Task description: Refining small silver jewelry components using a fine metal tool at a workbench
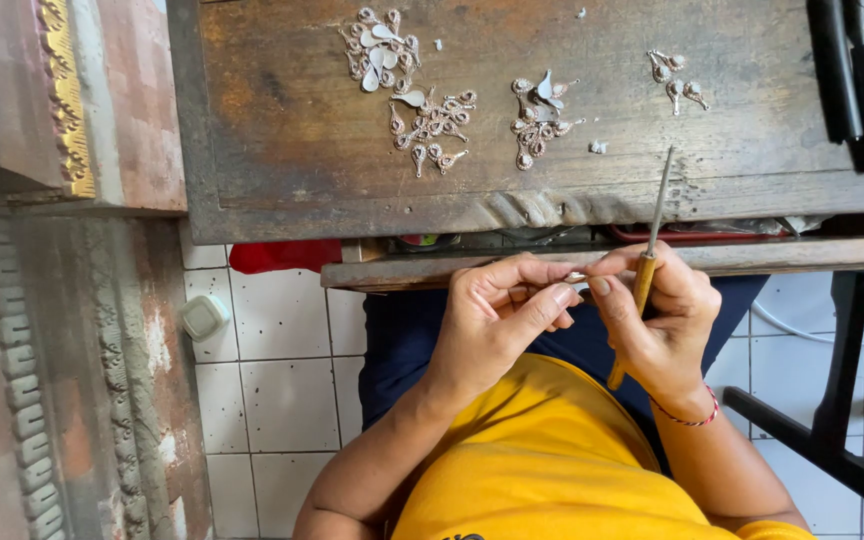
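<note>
Fingers of the left hand (497, 315) are pinched nearly closed around a tiny pale metal piece (576, 278), thumb and forefinger meeting at its tip, just in front of the table (282, 150) edge and above the lap. Those of the right hand (657, 320) are wrapped tight round the yellow wooden handle of a thin pointed tool (649, 255), whose metal shaft runs up over the table edge while its thumb presses toward the same piece

Judging from the grip, so small a piece held only by fingertips could slip and drop to the tiled floor (282, 400); the tool's point could also skid off it toward the left thumb

No bowl, tray or box shows. Small silvery ornaments (422, 120) lie loose on the bare wood in several little heaps, well apart from the hands, with a few stray bits between them. Under the tabletop a shallow ledge (752, 258) holds things too hidden to make out
</note>
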